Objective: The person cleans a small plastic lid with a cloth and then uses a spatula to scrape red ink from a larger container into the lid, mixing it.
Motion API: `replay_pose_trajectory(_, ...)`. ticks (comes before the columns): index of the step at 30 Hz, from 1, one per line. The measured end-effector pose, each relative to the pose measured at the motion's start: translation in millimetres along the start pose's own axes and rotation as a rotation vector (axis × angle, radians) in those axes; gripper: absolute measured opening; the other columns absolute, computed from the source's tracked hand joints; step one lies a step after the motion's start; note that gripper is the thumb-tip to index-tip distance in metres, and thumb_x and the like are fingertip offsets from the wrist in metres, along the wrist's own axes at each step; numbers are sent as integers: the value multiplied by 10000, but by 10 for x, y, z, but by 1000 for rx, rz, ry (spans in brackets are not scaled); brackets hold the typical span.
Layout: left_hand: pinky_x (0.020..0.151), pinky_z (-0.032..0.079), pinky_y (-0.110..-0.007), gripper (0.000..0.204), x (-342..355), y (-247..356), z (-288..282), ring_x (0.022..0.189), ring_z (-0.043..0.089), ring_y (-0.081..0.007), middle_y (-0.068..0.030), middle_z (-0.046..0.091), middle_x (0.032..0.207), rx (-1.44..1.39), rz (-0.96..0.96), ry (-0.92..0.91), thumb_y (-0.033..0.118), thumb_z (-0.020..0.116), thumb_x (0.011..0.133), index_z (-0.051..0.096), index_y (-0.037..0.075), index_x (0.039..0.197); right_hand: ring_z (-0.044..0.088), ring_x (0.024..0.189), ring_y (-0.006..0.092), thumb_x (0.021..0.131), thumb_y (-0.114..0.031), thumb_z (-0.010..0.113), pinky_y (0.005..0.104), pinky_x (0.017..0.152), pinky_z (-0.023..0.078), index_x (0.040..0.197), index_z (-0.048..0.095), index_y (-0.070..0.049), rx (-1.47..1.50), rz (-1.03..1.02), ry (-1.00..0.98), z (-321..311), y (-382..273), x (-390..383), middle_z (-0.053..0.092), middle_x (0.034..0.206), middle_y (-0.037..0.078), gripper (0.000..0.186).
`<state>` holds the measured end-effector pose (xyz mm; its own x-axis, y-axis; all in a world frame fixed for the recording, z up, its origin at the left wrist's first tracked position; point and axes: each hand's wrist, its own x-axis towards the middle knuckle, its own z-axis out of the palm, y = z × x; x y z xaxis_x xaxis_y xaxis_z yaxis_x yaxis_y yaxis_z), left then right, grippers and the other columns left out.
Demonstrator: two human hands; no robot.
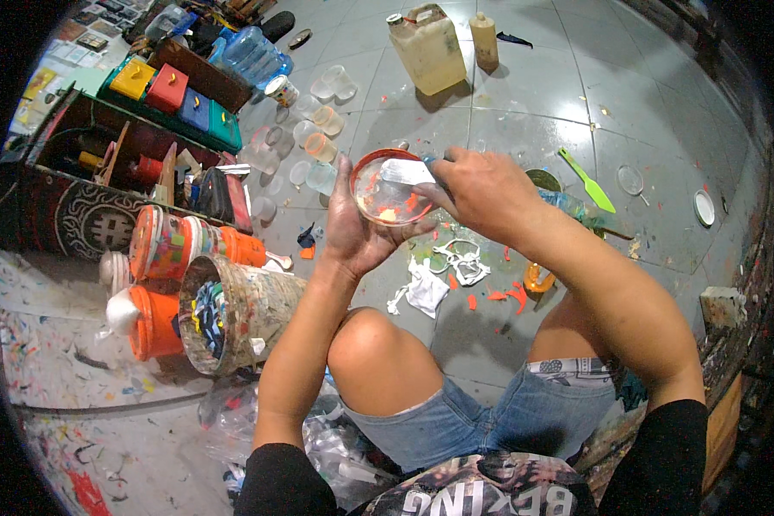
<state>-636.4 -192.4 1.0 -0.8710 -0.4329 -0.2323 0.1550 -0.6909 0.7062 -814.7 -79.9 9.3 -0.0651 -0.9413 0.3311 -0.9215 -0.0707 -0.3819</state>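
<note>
My left hand [361, 228] is wrapped round the side and underside of a small round tub [358, 203], tilted so that its inside faces me. The tub has a reddish-orange rim, with orange and pale yellow bits stuck on its cloudy inner surface. In my right hand [490, 191] is a scraper [407, 172] with a broad pale blade. Its blade lies over the tub's mouth, and my fingers cover most of its handle. Below my hands, white rags [425, 287] and scattered orange scraps [516, 297] lie on the grey tiled floor.
Left of me stand a paint-crusted bucket [267, 303], orange tubs [153, 322] and a dark compartmented box [69, 202]. Clear plastic cups [321, 148] cluster beyond them. A large jerrycan [430, 56] and a bottle [484, 43] stand ahead; a green spatula [588, 182] lies to the right.
</note>
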Motion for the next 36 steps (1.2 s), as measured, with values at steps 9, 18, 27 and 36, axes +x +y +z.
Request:
replay_pose_trajectory(9, 899, 541, -516, 567, 72, -30, 68, 1118, 600, -285, -114, 612, 1224, -16, 218, 216, 562, 331, 1000, 539, 120, 1288, 655, 850, 441, 970, -362, 581, 529, 732, 519, 1165, 608, -20, 80, 142, -3, 69, -93, -77, 674, 947, 237, 395)
replay_pose_trajectory(18, 964, 519, -477, 489, 200, -177, 65, 1158, 577, -259, -111, 591, 1232, 287, 593, 317, 441, 307, 1047, 505, 62, 1284, 656, 914, 454, 926, -310, 624, 512, 819, 520, 1121, 644, -17, 434, 153, 157, 186, -6, 100, 682, 951, 263, 353)
replay_pose_trajectory(27, 979, 484, -468, 472, 230, -109, 32, 1162, 568, -254, -105, 571, 1271, 274, 665, 299, 424, 317, 1036, 476, 88, 1327, 657, 943, 448, 893, -298, 669, 483, 854, 519, 1062, 700, 3, 534, 205, 126, 60, -126, 214, 682, 948, 277, 346)
replay_pose_trajectory(36, 941, 491, -440, 463, 191, -108, 103, 1110, 584, -232, -78, 599, 1181, 224, 600, 390, 460, 326, 1029, 532, 96, 1226, 666, 923, 435, 866, -303, 702, 484, 838, 524, 1036, 702, 25, 583, 231, 154, 237, -110, 329, 685, 949, 276, 369)
